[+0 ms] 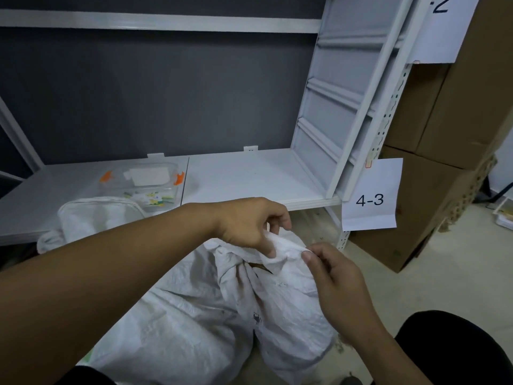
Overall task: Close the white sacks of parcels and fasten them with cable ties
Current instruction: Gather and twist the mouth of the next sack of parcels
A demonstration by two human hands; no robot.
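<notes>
Shelving (249,173) of white painted metal is the largest thing here, with one flat board at low height and a slanted ribbed side panel at its right end. To the right of it stand brown cardboard boxes (458,112), stacked on the pale floor (458,273); we cannot count them exactly.

We count two white sacks. The front sack (194,315) lies on the floor below the shelf edge. It is woven plastic, wrinkled, with a small dark mark. The second sack (94,215) leans against the shelf front at the left, partly hidden by the left forearm, and its hemmed mouth is open.

On the board sits one clear plastic container (144,176) with orange clips. Small yellow-green pieces lie in it, and we cannot tell what they are.

Two paper labels hang on the rack: one (370,195) reads "4-3", the upper one (441,29) is cut off.

The left hand (249,223) pinches the gathered mouth of the front sack from above, fingers curled. The right hand (336,276) pinches the same fold just beside it, thumb on top.
</notes>
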